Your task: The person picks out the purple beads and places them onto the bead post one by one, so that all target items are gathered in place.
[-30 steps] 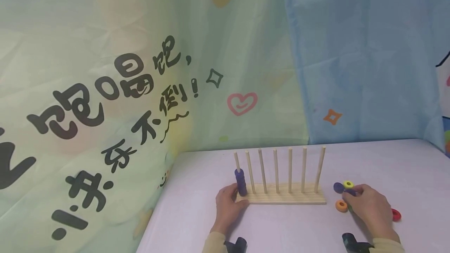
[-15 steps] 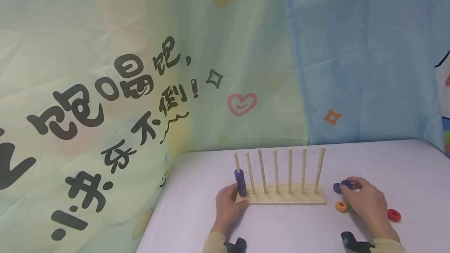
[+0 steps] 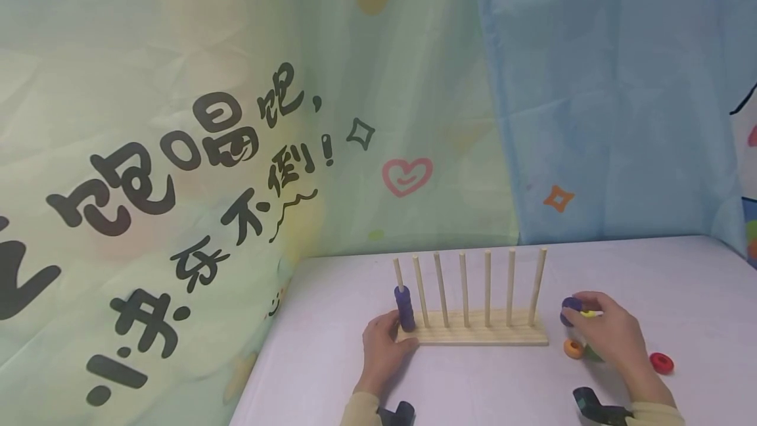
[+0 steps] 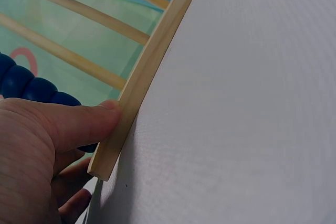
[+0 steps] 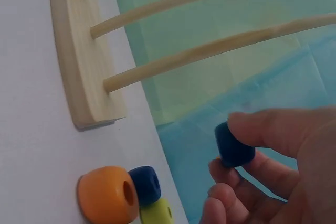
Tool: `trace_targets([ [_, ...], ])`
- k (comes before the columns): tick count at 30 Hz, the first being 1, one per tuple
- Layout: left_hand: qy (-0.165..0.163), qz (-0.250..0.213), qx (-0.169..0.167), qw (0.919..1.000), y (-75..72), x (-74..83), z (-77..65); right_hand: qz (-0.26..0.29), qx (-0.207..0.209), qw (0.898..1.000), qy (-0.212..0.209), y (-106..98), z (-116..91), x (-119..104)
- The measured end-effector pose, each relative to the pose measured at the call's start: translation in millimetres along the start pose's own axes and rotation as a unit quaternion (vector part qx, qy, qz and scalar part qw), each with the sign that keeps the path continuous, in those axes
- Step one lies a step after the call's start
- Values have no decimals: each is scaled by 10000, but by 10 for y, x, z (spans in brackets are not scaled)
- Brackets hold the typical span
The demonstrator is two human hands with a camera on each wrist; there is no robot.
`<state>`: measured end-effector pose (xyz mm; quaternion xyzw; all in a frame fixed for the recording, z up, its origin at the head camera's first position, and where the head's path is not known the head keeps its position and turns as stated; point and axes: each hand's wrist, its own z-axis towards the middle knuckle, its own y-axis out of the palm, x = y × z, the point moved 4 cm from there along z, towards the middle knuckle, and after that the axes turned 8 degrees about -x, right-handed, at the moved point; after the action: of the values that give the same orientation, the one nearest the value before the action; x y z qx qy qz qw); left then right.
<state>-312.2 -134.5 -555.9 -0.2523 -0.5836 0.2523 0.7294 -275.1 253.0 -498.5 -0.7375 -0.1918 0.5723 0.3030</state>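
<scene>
A wooden peg rack (image 3: 479, 335) with a row of upright pegs stands on the table, a stack of purple beads (image 3: 405, 309) on its leftmost peg. At that end my left hand (image 3: 383, 348) grips the base, the thumb pressed along its front edge (image 4: 118, 124). To the right of the rack, my right hand (image 3: 615, 334) pinches a purple bead (image 5: 233, 146) between thumb and fingers, raised off the table. Below it lie another purple bead (image 5: 146, 184), a yellow bead (image 5: 157, 212) and an orange bead (image 5: 107, 196).
A green bead (image 3: 593, 354) lies partly hidden beside the right hand, and a red bead (image 3: 662, 363) rests farther right. The white table (image 3: 485, 386) ends at a printed curtain (image 3: 414, 97) behind the rack. Dark wrist mounts sit at both sleeves.
My right hand has lifted the purple bead from among the others and shifted it away and slightly left. The left hand and the rack stay in place.
</scene>
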Motion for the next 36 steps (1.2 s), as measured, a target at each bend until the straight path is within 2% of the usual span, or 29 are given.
trace_targets([
  [8, 55, -13, 3, 10000, -5, -3, 3, -324, -426, 9953, -804, -35, -84, -123],
  [11, 36, -57, -16, 10000, -5, -10, 2, -445, -440, 9936, -938, -28, -106, -159],
  [15, 41, -53, -25, 10000, 1, -20, 4, -517, -421, 9927, -1005, -24, -126, -200],
  [27, 66, -11, -40, 10000, -9, -1, 4, -617, -726, 9902, -1026, -28, -233, -407],
  [36, 76, -6, -1, 10000, -13, 11, 0, -663, -749, 9829, -1549, 117, -299, -536],
])
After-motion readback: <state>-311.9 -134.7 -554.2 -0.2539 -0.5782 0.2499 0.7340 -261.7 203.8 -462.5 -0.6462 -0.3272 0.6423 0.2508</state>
